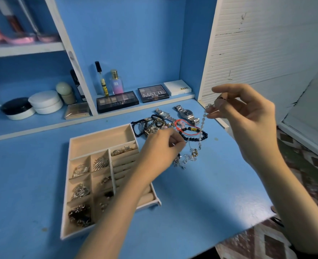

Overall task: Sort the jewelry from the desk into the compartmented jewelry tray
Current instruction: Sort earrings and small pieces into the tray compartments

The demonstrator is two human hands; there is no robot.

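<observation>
A beige compartmented jewelry tray [100,139] lies on the blue desk, several small compartments holding rings, brooches and chains. Behind and right of it sits a pile of jewelry [154,125]: black bead bracelets, a red cord bracelet [180,128], two silver watches [187,114]. My right hand [242,116] is raised above the desk's right side, pinching one end of a pale beaded chain [203,122] that hangs down to the pile. My left hand [160,146] hovers low beside the tray's right edge, fingertips pinched on the chain's lower part. A silver chain [189,157] lies just below it.
Eyeshadow palettes [117,101], perfume bottles [116,82] and a white box [177,87] line the back ledge. Cream jars [46,101] stand on the left shelf. The desk's right edge [248,227] drops to a patterned floor. A white slatted panel [257,43] rises at the right.
</observation>
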